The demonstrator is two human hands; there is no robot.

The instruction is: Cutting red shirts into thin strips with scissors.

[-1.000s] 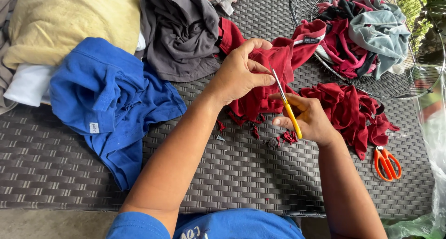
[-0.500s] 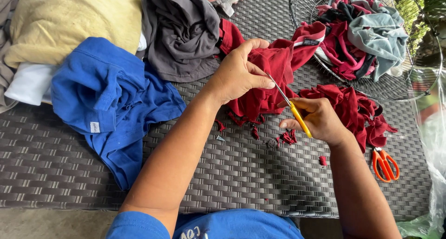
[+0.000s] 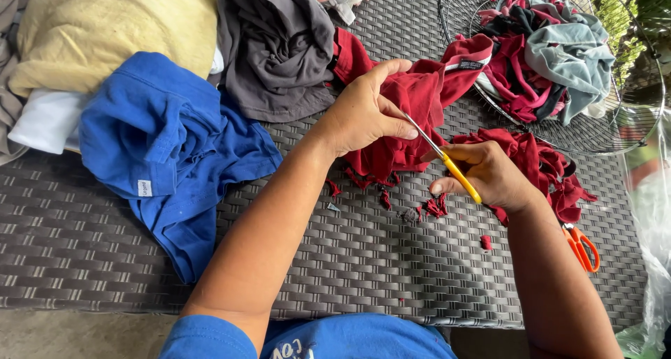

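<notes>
My left hand (image 3: 367,111) grips a dark red garment (image 3: 412,114) and holds it up over the woven table. My right hand (image 3: 489,174) holds yellow-handled scissors (image 3: 447,163) whose blades point up-left into the red cloth beside my left thumb. Small red scraps (image 3: 433,207) lie on the table below the cloth. More red fabric (image 3: 545,167) is bunched behind my right wrist.
A blue shirt (image 3: 168,149), a grey garment (image 3: 276,48) and a yellow cloth (image 3: 105,31) lie at the left and back. A wire basket (image 3: 629,121) at the back right holds red and grey-green clothes. Orange-handled scissors (image 3: 581,246) lie by my right forearm on the dark woven table (image 3: 349,261).
My right hand and the scissors have shifted slightly down-right along the red cloth, and a few more red scraps lie on the table.
</notes>
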